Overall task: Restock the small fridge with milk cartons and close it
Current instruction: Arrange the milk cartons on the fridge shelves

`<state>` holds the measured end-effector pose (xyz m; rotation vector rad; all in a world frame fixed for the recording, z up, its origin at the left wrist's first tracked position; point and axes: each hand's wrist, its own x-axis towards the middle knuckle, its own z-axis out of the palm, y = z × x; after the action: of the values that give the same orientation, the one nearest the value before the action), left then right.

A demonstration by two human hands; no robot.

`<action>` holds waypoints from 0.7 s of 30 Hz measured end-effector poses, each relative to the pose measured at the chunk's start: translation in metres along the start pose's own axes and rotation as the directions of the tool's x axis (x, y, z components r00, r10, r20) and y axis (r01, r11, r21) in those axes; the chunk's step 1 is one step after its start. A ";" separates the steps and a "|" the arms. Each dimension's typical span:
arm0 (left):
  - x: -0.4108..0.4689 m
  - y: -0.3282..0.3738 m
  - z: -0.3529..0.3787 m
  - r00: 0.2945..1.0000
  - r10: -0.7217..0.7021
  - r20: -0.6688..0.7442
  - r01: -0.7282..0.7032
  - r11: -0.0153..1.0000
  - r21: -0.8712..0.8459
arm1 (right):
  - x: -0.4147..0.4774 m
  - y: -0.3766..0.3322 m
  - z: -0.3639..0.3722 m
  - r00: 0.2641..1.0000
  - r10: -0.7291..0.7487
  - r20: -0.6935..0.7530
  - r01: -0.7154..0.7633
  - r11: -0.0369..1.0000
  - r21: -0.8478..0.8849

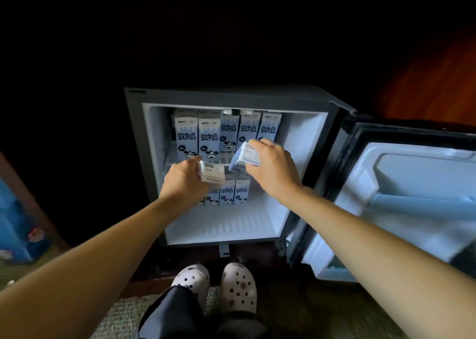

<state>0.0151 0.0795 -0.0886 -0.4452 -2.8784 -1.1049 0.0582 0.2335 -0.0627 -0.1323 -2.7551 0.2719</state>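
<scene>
Dark room, reddish wood surface (432,80) at 2 o'clock; the only bright area is inside the fridge.

- L hand (184,181): fingers curled round a milk carton (213,175), gripped from above, held at the shelf's front edge, dead centre.
- R hand (273,167): holds a second carton (246,157), tilted, at 1 o'clock of the first. The two are v. close; can't tell if they touch.
- Small fridge (221,225): open, both held cartons at its mouth.
- Upper-shelf row (208,135): five cartons upright, blue/white w/ cow print, at 12 o'clock of the hands.
- Lower cartons (228,193): approx. three upright at the back, at 6 o'clock of the held ones, partly hidden by the L hand.
- Door (412,184): swung wide to 3 o'clock, inner liner facing up.
- Pale perforated clogs (219,284) at 6 o'clock, toes near the fridge base, on a woven rug (121,318).
- Blue box (15,230), blurred, at 8 o'clock.
</scene>
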 end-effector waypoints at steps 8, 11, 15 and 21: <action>0.042 -0.027 0.019 0.996 0.080 0.035 -0.084 0.991 0.103 | 0.045 -0.003 0.024 0.989 -0.147 -0.005 0.143 0.974 -0.173; 0.054 -0.028 0.025 0.993 0.116 0.027 -0.118 0.988 0.102 | 0.053 -0.004 0.030 0.985 -0.174 -0.005 0.169 0.963 -0.210; 0.066 -0.028 0.030 0.991 0.129 0.037 -0.131 0.989 0.071 | 0.063 0.002 0.039 0.988 -0.148 -0.038 0.146 0.987 -0.067; 0.075 -0.031 0.034 0.990 0.124 0.059 -0.127 0.991 0.051 | 0.079 0.019 0.061 0.989 0.096 -0.114 -0.024 0.858 0.514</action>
<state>-0.0624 0.0992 -0.1249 -0.6549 -2.8726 -1.0077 -0.0367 0.2516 -0.0941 -0.0907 -2.4469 0.9630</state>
